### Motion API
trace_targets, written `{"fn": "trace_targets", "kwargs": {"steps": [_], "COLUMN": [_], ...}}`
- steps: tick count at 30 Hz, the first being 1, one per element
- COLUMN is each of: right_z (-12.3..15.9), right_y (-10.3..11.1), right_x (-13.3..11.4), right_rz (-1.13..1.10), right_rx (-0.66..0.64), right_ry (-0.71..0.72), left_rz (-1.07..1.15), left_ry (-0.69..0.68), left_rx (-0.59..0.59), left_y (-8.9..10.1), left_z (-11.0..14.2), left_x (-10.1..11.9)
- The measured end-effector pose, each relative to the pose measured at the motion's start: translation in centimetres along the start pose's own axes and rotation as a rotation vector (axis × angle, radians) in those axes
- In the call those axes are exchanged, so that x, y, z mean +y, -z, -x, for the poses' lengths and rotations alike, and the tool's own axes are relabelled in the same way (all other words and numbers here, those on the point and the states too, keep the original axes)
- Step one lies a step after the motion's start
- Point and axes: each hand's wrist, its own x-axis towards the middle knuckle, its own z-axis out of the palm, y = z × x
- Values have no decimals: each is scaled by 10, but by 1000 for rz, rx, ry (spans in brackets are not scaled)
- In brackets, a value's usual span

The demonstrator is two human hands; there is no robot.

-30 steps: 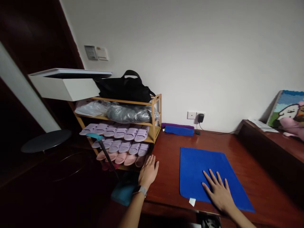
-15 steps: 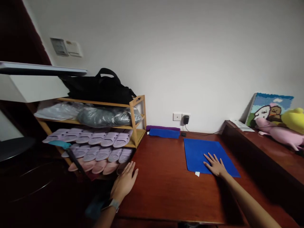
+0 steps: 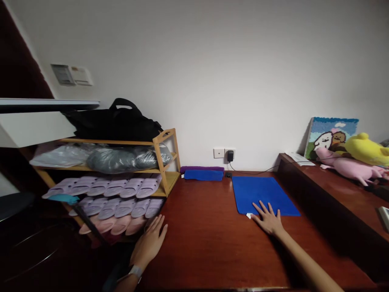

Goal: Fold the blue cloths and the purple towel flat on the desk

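A flat blue cloth [image 3: 258, 190] with a small white tag [image 3: 249, 215] lies spread on the reddish-brown wooden table [image 3: 200, 239]. My right hand [image 3: 269, 221] rests over the cloth's near edge, fingers spread, its thumb close to the tag; nothing is held. At the table's left edge lies my left hand [image 3: 150, 241], with a watch on the wrist. Its fingers are stretched out and it grips nothing. Against the wall, a folded blue cloth [image 3: 203, 175] sits in front of a purple cloth [image 3: 202, 168].
Left of the table stands a wooden rack [image 3: 162, 166] with several slippers [image 3: 118, 187], plastic-wrapped items and a black bag [image 3: 115, 123]. A black charger [image 3: 230, 155] is plugged in at the wall. On the raised right ledge are plush toys [image 3: 346, 164] and a fuzzy picture [image 3: 331, 134].
My right hand has moved across the blue cloth toward its near edge and left, toward the tag. My left hand stays at the table edge. The camera view has shifted slightly.
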Motion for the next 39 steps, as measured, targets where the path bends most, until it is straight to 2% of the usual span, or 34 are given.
{"fn": "trace_targets", "kwargs": {"steps": [6,13,17,21,24,26,30,34,36,39], "right_z": [-57,-79,-70,-41,-14,3,35,59,64,62], "right_y": [19,38,41,39,46,59,101,136,143,139], "right_x": [29,50,46,34,27,22,1,-42,-69,-109], "right_rz": [2,-6,17,43,61,75,96,158,180,194], "right_rx": [-62,-137,-57,27,43,49,76,85,82,65], "right_ry": [-57,-72,23,153,253,344,412,393,397,411], "left_rz": [0,1,5,24,16,-18,-86,-55,-36,-11], "left_ry": [-15,-23,-4,12,17,38,96,85,83,87], "left_rx": [2,4,12,23,38,78,136,94,87,64], "left_y": [-3,-8,-5,-1,11,23,46,49,46,41], "left_z": [0,0,1,1,5,10,25,45,54,61], "left_x": [-3,-8,-4,4,15,25,44,50,50,49]}}
